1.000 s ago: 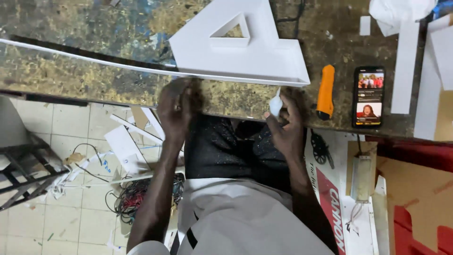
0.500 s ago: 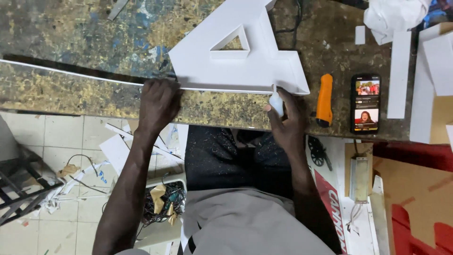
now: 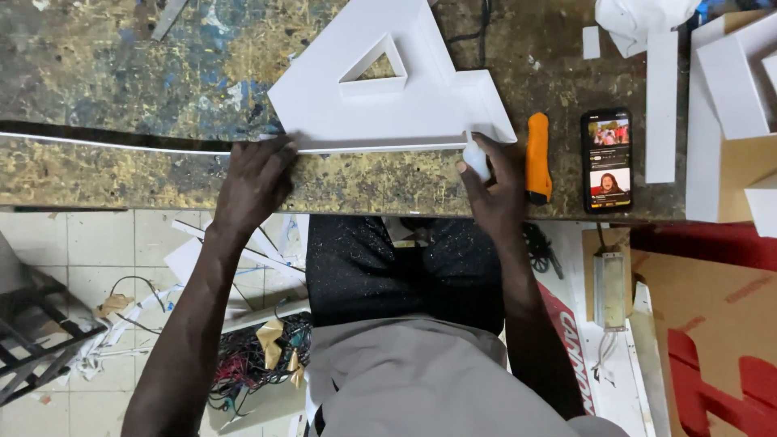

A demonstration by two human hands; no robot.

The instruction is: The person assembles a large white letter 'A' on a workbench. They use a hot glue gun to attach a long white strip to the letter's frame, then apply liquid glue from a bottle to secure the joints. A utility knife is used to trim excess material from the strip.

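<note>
The fingers of the left hand (image 3: 257, 180) lie spread and flat, pressing a long thin white strip (image 3: 146, 147) against the near edge of the white foam letter (image 3: 388, 105), gripping nothing. The right hand (image 3: 495, 184) is closed round a small white bottle (image 3: 476, 157), its tip touching the letter's lower right corner. Half a second ago the left hand sat a little nearer the bench edge; it has since slid up onto the strip, while the right hand has stayed at the same corner. The letter lies flat on the paint-spattered workbench (image 3: 121, 65), its triangular hole uppermost. Just right of the right hand lies an orange utility knife (image 3: 537, 158), then a phone (image 3: 607, 160) with a lit screen. White foam offcuts (image 3: 662, 105) lie farther right. Below the bench, a tiled floor (image 3: 105, 251) carries scraps and tangled wires (image 3: 251, 364).
</note>
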